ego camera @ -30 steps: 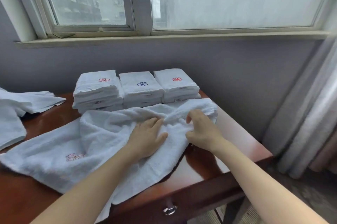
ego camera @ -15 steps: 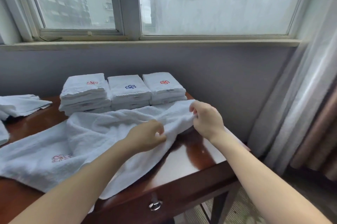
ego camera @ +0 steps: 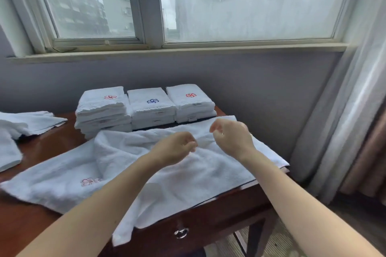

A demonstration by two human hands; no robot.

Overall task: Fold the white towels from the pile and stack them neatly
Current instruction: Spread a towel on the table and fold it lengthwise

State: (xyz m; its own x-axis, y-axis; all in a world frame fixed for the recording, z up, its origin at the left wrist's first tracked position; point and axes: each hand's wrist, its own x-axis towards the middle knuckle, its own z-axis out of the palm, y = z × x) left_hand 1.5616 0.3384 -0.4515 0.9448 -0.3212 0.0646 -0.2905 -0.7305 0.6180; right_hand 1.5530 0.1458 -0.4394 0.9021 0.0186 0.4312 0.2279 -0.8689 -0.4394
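On the dark wooden table [ego camera: 48, 143] lies a spread white towel [ego camera: 208, 175]. Over its far part, left hand [ego camera: 174, 149] and right hand [ego camera: 232, 138] curl their fingers; whether they pinch it, I cannot tell.

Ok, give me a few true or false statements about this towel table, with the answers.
1. Three stacks of folded towels stand along the back of the table. True.
2. The middle stack's top towel carries a red emblem. False: its emblem is blue; the outer two are red.
3. The spread towel hangs over the table's front edge. True.
4. The unfolded pile lies at the table's right end. False: the pile lies at the left.
5. The left hand and right hand are both over the spread towel. True.
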